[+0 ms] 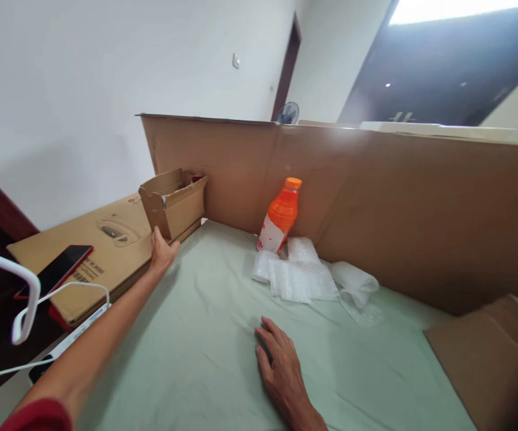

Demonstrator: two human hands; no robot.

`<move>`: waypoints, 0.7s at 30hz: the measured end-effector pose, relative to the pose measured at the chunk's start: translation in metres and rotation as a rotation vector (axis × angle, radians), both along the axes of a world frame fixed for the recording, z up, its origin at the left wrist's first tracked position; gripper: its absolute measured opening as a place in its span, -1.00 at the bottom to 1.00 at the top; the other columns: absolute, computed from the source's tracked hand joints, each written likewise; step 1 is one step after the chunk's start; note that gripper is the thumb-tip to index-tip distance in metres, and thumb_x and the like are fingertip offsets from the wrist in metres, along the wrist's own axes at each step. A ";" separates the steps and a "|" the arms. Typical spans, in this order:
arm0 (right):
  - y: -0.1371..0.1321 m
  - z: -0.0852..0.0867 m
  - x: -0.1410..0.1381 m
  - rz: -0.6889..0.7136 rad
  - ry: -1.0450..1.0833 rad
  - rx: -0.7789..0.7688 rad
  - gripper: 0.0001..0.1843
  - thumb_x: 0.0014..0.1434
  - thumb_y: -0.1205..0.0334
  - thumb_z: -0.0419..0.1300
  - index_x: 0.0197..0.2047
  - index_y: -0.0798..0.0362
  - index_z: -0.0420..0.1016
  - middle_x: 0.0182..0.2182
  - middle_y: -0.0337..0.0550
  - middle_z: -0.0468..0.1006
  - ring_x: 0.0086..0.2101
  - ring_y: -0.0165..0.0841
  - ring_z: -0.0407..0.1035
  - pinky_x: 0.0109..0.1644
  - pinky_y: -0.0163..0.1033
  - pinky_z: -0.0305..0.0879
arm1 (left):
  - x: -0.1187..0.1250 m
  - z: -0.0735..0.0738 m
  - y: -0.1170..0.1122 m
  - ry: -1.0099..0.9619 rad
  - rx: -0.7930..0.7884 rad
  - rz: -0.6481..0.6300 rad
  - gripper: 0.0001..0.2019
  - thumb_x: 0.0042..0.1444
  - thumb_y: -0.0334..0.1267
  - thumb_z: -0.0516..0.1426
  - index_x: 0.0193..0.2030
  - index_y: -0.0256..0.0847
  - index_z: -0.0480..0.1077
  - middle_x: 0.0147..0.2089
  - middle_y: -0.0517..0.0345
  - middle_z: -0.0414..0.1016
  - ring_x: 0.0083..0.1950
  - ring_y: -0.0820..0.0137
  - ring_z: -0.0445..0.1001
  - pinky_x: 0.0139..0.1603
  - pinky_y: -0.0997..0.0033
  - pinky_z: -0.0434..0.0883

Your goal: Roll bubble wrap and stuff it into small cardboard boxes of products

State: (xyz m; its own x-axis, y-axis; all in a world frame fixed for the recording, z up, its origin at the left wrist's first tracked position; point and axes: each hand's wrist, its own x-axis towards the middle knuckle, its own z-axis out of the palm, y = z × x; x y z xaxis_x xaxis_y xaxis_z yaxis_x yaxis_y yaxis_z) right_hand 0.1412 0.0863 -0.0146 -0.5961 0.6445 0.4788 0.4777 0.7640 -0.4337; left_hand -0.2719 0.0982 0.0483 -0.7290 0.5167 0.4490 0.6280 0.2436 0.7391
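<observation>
My left hand (pixel 162 252) is stretched out to the far left, gripping the near lower corner of a small open cardboard box (pixel 185 209). Some of its fingers are hidden against the box, and the thumb points right. The box sits on a flat printed carton (pixel 119 239); its contents are mostly hidden. My right hand (pixel 281 362) rests on the pale green sheet (pixel 205 335), fingers loosely spread and holding nothing. Beyond it lie folded pieces of bubble wrap (pixel 304 278). Behind them an orange bottle (pixel 281 215) with a white label leans toward the cardboard panel.
A tall cardboard panel (pixel 375 197) stands along the far edge. At the right lies a cardboard flap (pixel 478 353). On the left are a phone (pixel 61 266), a white power strip (pixel 84 332), white cables and a curved white rod (pixel 28 293).
</observation>
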 end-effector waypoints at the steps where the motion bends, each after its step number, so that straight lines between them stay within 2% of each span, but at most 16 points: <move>1: -0.004 0.003 -0.001 -0.008 -0.007 -0.025 -0.65 0.24 0.38 0.09 0.05 0.04 0.53 0.16 0.10 0.49 0.09 -0.11 0.42 0.10 0.03 0.41 | 0.023 -0.009 -0.012 0.000 -0.034 -0.060 -0.13 -0.03 -0.22 0.19 0.41 -0.45 -0.02 0.40 -0.40 0.14 0.47 -0.09 0.08 0.45 -0.12 0.08; 4: -0.020 0.015 -0.005 -0.030 -0.032 -0.119 -0.67 0.17 0.42 0.14 -0.02 0.04 0.57 0.14 0.09 0.50 0.11 -0.12 0.39 0.18 0.04 0.32 | 0.095 -0.041 -0.055 0.002 -0.143 -0.345 -0.29 -0.05 -0.12 0.18 0.27 -0.36 0.27 0.29 -0.31 0.34 0.35 -0.10 0.29 0.36 -0.13 0.24; 5: -0.024 0.018 -0.006 -0.037 -0.046 -0.151 -0.68 0.16 0.41 0.17 -0.03 0.03 0.57 0.15 0.07 0.49 0.11 -0.13 0.38 0.20 0.04 0.30 | 0.115 -0.053 -0.070 0.019 -0.182 -0.444 -0.35 -0.03 -0.07 0.17 0.20 -0.34 0.36 0.26 -0.31 0.38 0.33 -0.13 0.32 0.36 -0.18 0.23; 6: -0.028 0.020 -0.007 -0.047 -0.061 -0.175 -0.70 0.15 0.40 0.20 -0.05 0.02 0.57 0.16 0.04 0.49 0.11 -0.14 0.37 0.21 0.03 0.28 | 0.131 -0.064 -0.083 0.130 -0.241 -0.510 -0.43 0.04 0.00 0.11 0.14 -0.30 0.42 0.25 -0.29 0.40 0.34 -0.14 0.31 0.36 -0.23 0.19; 9: -0.031 0.020 -0.006 -0.040 -0.108 -0.201 -0.71 0.16 0.32 0.25 -0.03 0.01 0.57 0.18 -0.01 0.47 0.13 -0.17 0.35 0.22 -0.01 0.25 | 0.160 -0.096 -0.102 0.359 -0.309 -0.612 -0.45 0.13 0.09 0.01 0.07 -0.25 0.51 0.27 -0.28 0.39 0.33 -0.15 0.32 0.31 -0.27 0.24; 12: -0.029 0.031 0.006 -0.051 -0.132 -0.177 -0.70 0.17 0.28 0.28 0.00 0.00 0.56 0.21 -0.02 0.44 0.13 -0.18 0.35 0.21 -0.04 0.26 | 0.179 -0.110 -0.103 0.468 -0.304 -0.666 -0.43 0.11 0.12 0.02 0.04 -0.23 0.56 0.26 -0.30 0.40 0.28 -0.16 0.38 0.22 -0.23 0.35; 14: -0.026 0.053 0.028 -0.093 -0.126 -0.111 -0.66 0.16 0.26 0.29 0.03 -0.01 0.54 0.24 -0.01 0.41 0.16 -0.16 0.33 0.21 -0.02 0.25 | 0.195 -0.109 -0.109 0.532 -0.289 -0.706 -0.47 0.12 0.09 0.05 0.04 -0.20 0.57 0.27 -0.26 0.42 0.26 -0.14 0.40 0.19 -0.20 0.39; 17: -0.016 0.107 0.087 -0.260 -0.127 0.069 -0.60 0.16 0.29 0.26 0.09 0.02 0.49 0.26 0.08 0.38 0.20 -0.12 0.28 0.25 0.01 0.20 | 0.233 -0.101 -0.136 0.642 -0.270 -0.821 -0.53 0.17 0.01 0.10 0.17 -0.05 0.50 0.32 -0.12 0.40 0.34 -0.09 0.35 0.23 -0.24 0.35; 19: -0.005 0.146 0.138 -0.473 -0.191 0.204 -0.56 0.18 0.32 0.21 0.15 0.06 0.45 0.28 0.13 0.35 0.22 -0.06 0.24 0.26 0.05 0.15 | 0.270 -0.099 -0.159 0.702 -0.245 -0.981 -0.45 0.16 0.02 0.15 0.30 0.04 0.37 0.39 -0.05 0.32 0.39 -0.08 0.27 0.27 -0.28 0.32; 21: 0.007 0.178 0.188 -0.725 -0.293 0.313 -0.51 0.21 0.27 0.19 0.22 0.14 0.38 0.29 0.23 0.31 0.24 0.03 0.20 0.23 0.11 0.13 | 0.313 -0.101 -0.178 0.720 -0.199 -1.227 -0.41 0.13 0.10 0.20 0.30 0.10 0.35 0.39 -0.02 0.33 0.38 -0.07 0.29 0.27 -0.21 0.36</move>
